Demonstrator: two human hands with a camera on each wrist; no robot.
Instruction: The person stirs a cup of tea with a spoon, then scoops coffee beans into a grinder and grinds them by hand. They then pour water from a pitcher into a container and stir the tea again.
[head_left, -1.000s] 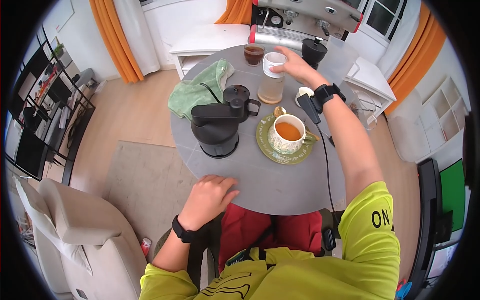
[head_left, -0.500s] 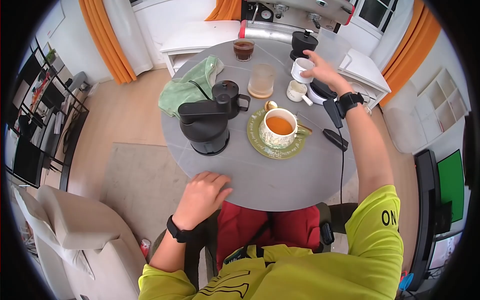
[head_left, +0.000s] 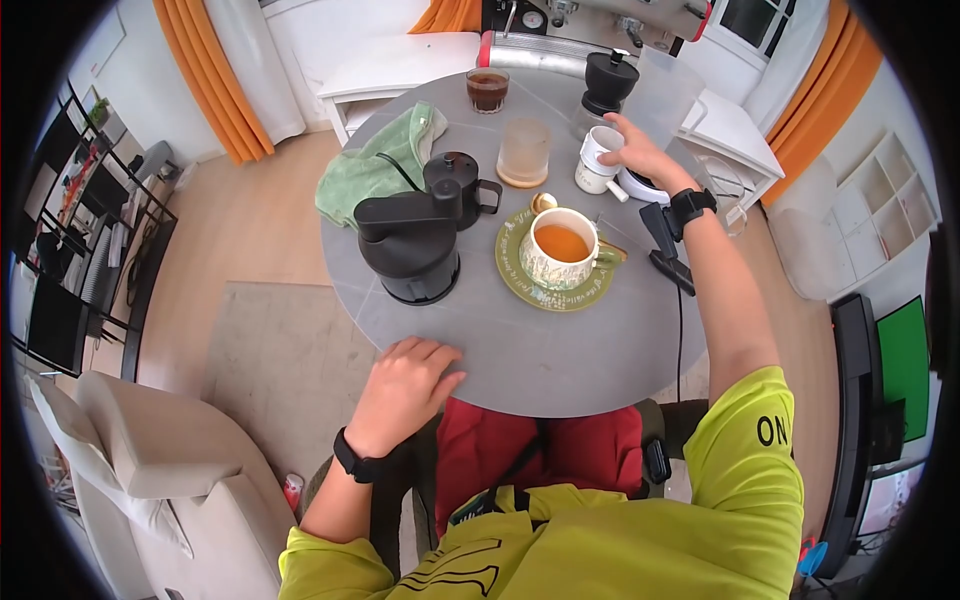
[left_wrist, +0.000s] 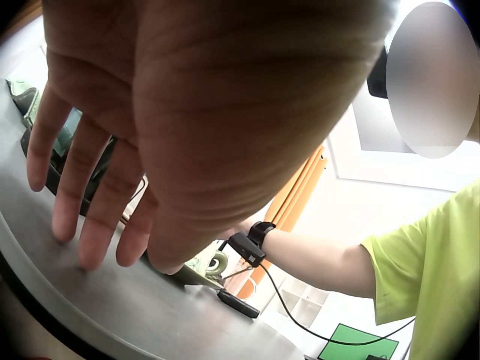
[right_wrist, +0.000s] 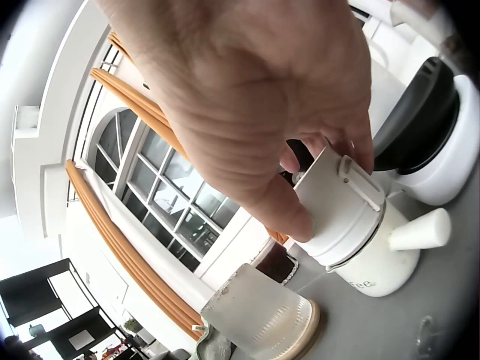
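At the right of the table my right hand holds a white cylindrical cup, thumb on one side and fingers on the other. The right wrist view has this cup sitting on the mouth of a small white pot with a straight stub handle. A frosted glass with a brownish base stands to their left. My left hand lies at the table's near edge, fingers extended and holding nothing. Nearer me, a patterned mug of orange-brown drink rests on a green saucer.
A black electric appliance and a black lidded jug stand left of the mug, beside a green cloth. At the back are a glass of dark drink and a black grinder. A black handheld device lies at right.
My right hand has carried the white cup rightward off the frosted glass and lowered it onto the small white pot. The left hand has stayed at the table edge.
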